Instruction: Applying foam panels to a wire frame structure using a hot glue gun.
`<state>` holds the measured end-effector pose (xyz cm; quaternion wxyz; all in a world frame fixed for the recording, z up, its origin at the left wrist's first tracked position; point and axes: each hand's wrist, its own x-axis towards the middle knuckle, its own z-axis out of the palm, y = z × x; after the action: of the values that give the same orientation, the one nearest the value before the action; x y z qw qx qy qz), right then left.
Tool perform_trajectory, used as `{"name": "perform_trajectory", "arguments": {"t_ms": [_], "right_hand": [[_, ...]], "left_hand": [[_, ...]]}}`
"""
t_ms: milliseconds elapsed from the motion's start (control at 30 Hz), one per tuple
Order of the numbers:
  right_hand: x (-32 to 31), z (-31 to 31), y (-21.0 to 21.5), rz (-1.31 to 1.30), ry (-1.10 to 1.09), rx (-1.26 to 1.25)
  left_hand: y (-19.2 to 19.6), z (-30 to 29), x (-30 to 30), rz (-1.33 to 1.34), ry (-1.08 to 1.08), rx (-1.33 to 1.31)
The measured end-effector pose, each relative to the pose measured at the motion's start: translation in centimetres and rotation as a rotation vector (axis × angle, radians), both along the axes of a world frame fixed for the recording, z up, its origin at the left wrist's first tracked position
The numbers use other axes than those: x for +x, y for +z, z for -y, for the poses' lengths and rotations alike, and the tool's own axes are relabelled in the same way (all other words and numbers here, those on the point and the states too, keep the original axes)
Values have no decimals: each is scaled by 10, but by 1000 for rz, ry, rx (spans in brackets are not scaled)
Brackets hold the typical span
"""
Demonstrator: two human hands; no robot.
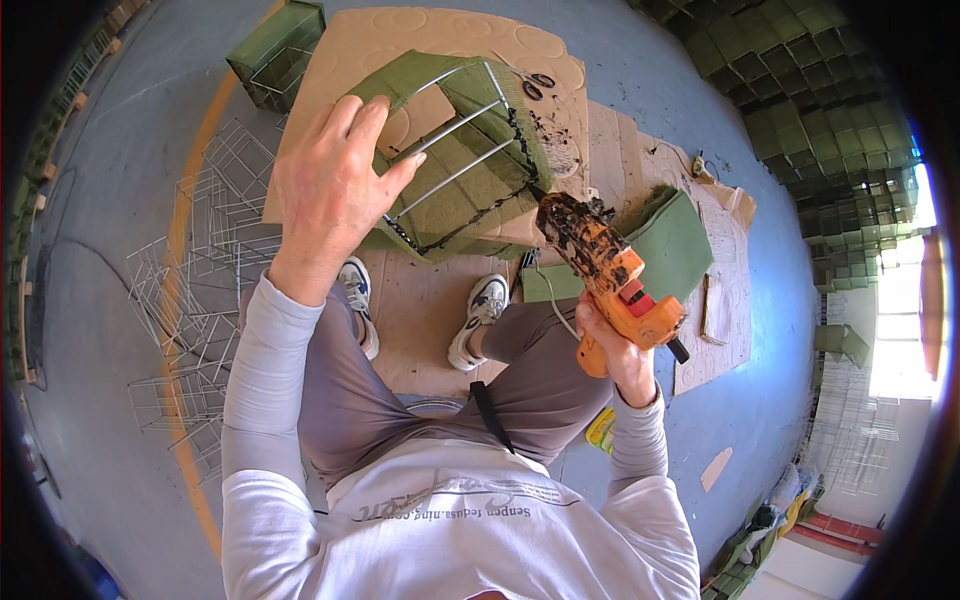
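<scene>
A box of green mesh over a metal wire frame (465,210) lies tilted on the cardboard ahead of me, its wire side facing up. Dark glue runs along its right and near edges. My left hand (335,180) is at the box's left edge, fingers bent over the rim and thumb by the wires. In my right hand (615,350) is an orange glue gun (640,300), its front end caked with black glue. The gun's tip points at the right corner of the box, close to it; whether they touch I cannot tell.
Bare wire frames (205,260) are heaped on the floor at left. Another green box (280,55) stands at far left. Scissors (537,85) and black glue scraps lie on the cardboard (430,30). Green sheets (675,250) lie at right. Stacked green boxes (800,120) line the right side.
</scene>
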<state>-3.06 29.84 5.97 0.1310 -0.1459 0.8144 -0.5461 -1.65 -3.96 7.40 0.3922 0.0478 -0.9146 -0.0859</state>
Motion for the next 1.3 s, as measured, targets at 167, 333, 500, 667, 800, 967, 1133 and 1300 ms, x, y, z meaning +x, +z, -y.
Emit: {"name": "perform_trajectory", "arguments": {"t_ms": [167, 333, 500, 667, 800, 967, 1133, 1300], "right_hand": [[-1, -2, 4, 36, 12, -10], [0, -1, 0, 23, -22, -49], [-2, 0, -1, 25, -27, -43], [-2, 2, 3, 60, -19, -104], [-4, 4, 7, 142, -1, -266], [-26, 2, 15, 100, 30, -507], [-93, 8, -11, 196, -72, -670], [-176, 24, -68, 533, -52, -738]], "left_hand": [[4, 0, 1, 28, 8, 7], [1, 2, -2, -23, -1, 0], [2, 1, -1, 0, 15, -3], [2, 2, -2, 5, 21, -12], [3, 7, -5, 7, 38, -2], [19, 20, -16, -1, 20, 2], [24, 28, -30, 65, -30, -42], [36, 53, -53, 72, -132, -109]]}}
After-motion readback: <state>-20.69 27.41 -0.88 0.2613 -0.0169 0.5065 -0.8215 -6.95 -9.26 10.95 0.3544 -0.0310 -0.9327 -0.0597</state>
